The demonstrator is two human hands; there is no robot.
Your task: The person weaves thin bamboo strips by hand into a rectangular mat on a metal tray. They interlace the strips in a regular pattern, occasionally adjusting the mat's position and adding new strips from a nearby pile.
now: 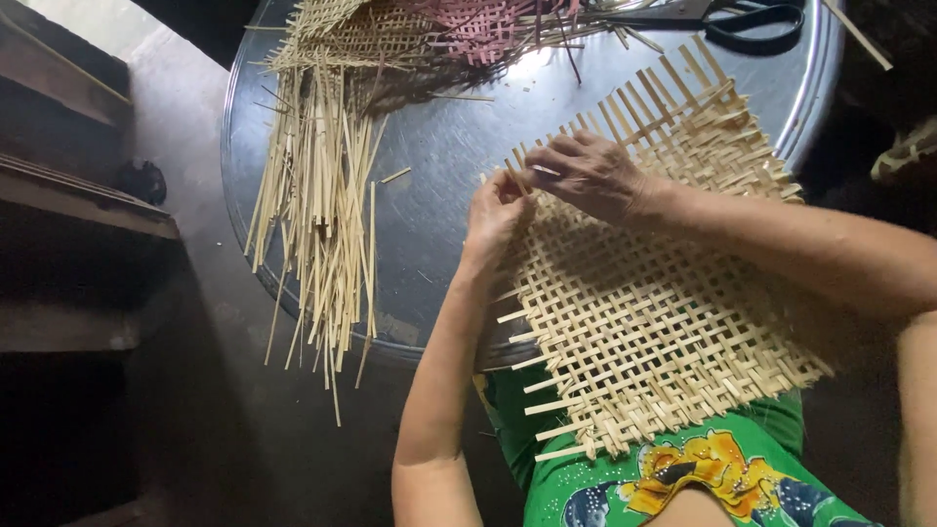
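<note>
A pale open-weave bamboo mat [654,322] lies partly on a round metal table [459,146] and partly over my lap. My left hand [495,210] pinches the ends of thin strips at the mat's left edge. My right hand [590,174] rests on the mat's upper left corner, fingers curled over strip ends right beside the left hand. Loose strip ends stick out along the mat's left and top sides.
A bundle of loose bamboo strips [317,205] hangs over the table's left rim. A woven piece with pink strips [468,24] and black-handled scissors [742,20] lie at the table's far side. Dark wooden steps [68,195] stand at left.
</note>
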